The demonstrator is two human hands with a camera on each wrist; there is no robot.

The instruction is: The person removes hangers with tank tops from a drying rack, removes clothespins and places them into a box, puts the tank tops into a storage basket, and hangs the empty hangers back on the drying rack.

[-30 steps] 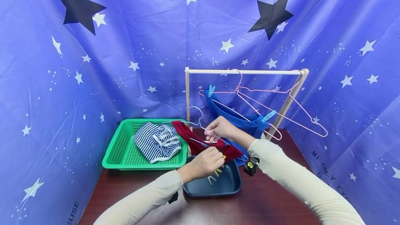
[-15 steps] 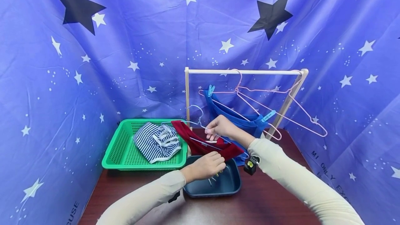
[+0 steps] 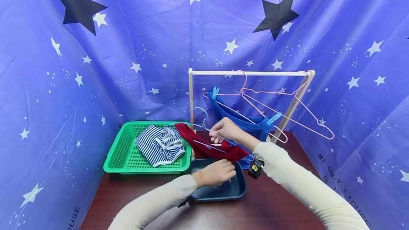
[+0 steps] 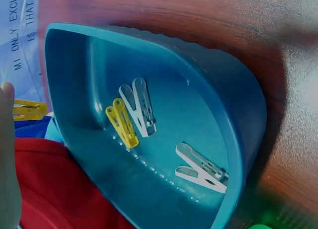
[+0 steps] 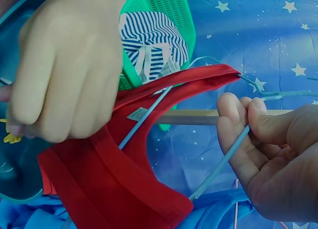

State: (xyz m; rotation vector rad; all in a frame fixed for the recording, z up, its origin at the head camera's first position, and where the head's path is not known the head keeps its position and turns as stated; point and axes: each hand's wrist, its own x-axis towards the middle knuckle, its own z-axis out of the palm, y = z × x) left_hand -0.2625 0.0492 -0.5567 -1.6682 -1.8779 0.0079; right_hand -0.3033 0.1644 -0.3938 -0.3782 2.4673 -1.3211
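My left hand (image 3: 216, 173) is over the dark blue basin (image 3: 238, 187), in front of the red garment (image 3: 204, 149). It pinches a yellow clothespin (image 4: 30, 110), which the hand hides in the head view. With thumb and fingers my right hand (image 3: 227, 130) holds a light blue hanger (image 5: 218, 169) near its hook. The red garment hangs on this hanger, its neckline over the bars. Inside the basin lie another yellow clothespin (image 4: 121, 123) and two pale ones, one white-grey clothespin (image 4: 139, 107) beside it and one (image 4: 201, 169) near the wall.
A green basket (image 3: 121, 152) at left holds a striped garment (image 3: 159, 146). Behind my right hand stands a wooden rack (image 3: 220, 73). Pink hangers (image 3: 314, 116) hang on it, one with a blue garment (image 3: 255, 129) held by light blue clothespins (image 3: 274, 118).
My left hand has come away from the red garment's right side, moving down and slightly right, lower over the basin. My right hand and the hanger have hardly moved.
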